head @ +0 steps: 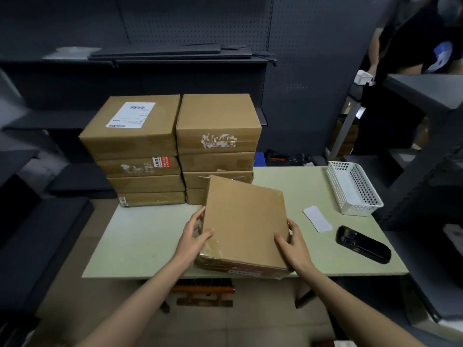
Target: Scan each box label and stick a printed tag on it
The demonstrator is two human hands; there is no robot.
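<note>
The box (244, 221) at the table's centre is matt brown cardboard, with glossy clear tape wrinkled over its near-left corner. At three o'clock lie a glossy black plastic scanner (363, 244) and a white paper tag (317, 218); at two o'clock a perforated white plastic basket (354, 187). The table (140, 236) looks smooth, matt and pale green.

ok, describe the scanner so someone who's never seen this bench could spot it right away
Start at the pale green table with two stacks of cardboard boxes at its back. Go to its right end, nearer than the white basket and just past the white paper tag: the scanner lies flat near the front edge. It is the only black thing on the tabletop, long and glossy.
</note>
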